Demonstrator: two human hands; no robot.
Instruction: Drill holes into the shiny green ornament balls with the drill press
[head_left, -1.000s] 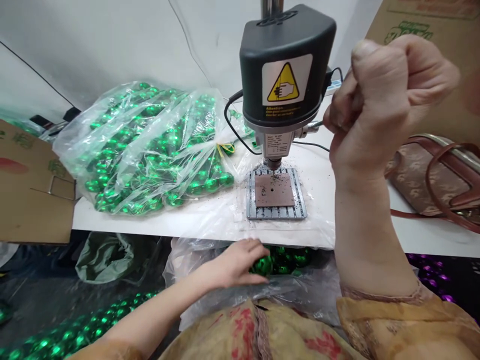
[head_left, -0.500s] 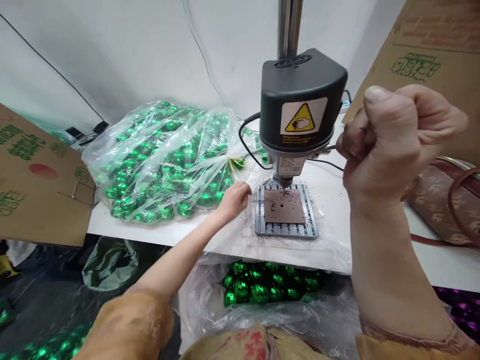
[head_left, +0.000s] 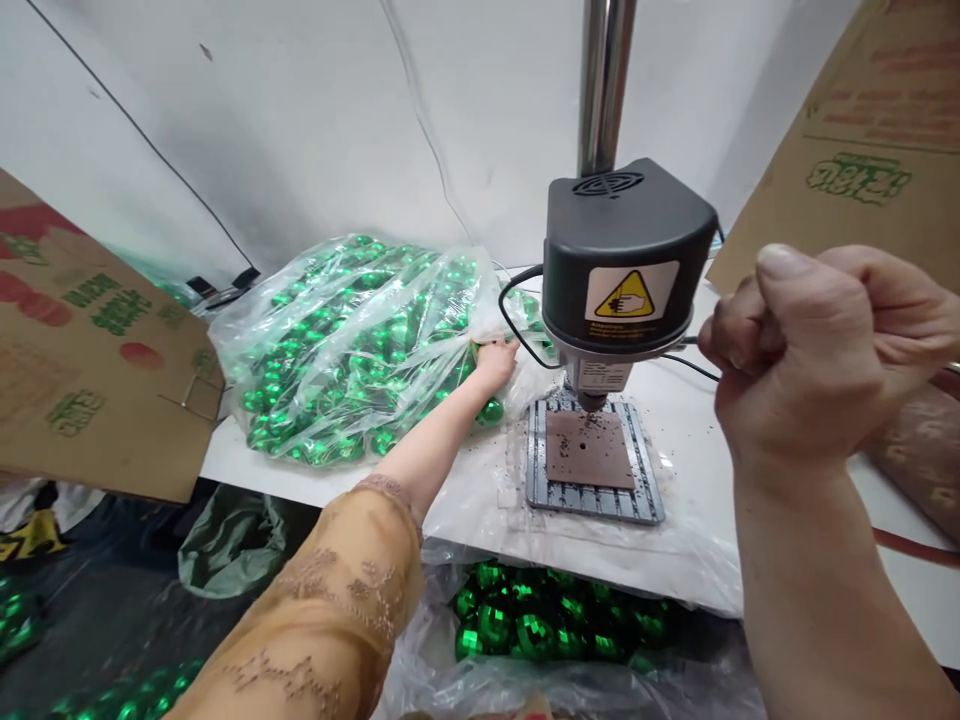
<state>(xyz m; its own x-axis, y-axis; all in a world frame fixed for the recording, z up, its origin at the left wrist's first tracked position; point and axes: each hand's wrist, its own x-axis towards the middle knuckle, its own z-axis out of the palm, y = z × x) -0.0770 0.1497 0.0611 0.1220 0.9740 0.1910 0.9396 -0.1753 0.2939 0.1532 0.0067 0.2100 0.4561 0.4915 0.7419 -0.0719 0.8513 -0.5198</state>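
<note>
My right hand (head_left: 810,345) is closed in a fist around the feed lever (head_left: 688,341) at the right side of a small bench drill press (head_left: 630,260). My left hand (head_left: 496,366) reaches to the gathered mouth of a clear plastic bag (head_left: 360,350) full of shiny green mirror balls; its fingertips are mostly hidden there. One green ball (head_left: 491,411) lies just below my left wrist. Under the drill chuck (head_left: 592,400), a brown square board (head_left: 589,450) with a small hole rests on the slotted metal base (head_left: 541,490), strewn with dark shavings.
Below the table (head_left: 465,500) edge, more green mirror balls (head_left: 536,630) lie in an open plastic bag. Cardboard flaps rise at left (head_left: 97,350) and right (head_left: 862,130). A power cable (head_left: 510,300) loops left of the drill. A patterned bag (head_left: 919,450) stands behind my right forearm.
My left hand has moved forward from beside the drill base to the bag's mouth. My right hand stays closed at the lever. The view has shifted slightly, with the scene lower.
</note>
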